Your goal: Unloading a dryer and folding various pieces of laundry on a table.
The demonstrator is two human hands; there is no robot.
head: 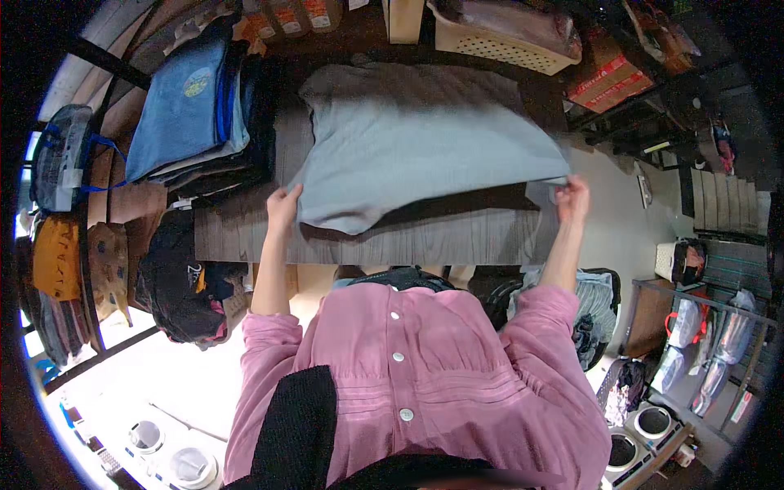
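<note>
A light grey-blue cloth garment (416, 147) is spread between my two hands above a wood-grain table (465, 239). My left hand (283, 207) pinches its near left edge. At the right, my right hand (572, 199) grips a corner of the same cloth. The near edge sags between the hands and is lifted off the tabletop, with a dark shadow under it. The far part of the cloth lies in shade on the table. Some motion blur softens the cloth, so its exact kind cannot be told.
Left on the table stands a stack of folded clothes (184, 116), blue on top. Beyond the far edge are a cream plastic basket (508, 46) and a red-marked cardboard box (612, 82). A basket of laundry (597, 300) sits right of me; a dark bag (177, 288) is at left.
</note>
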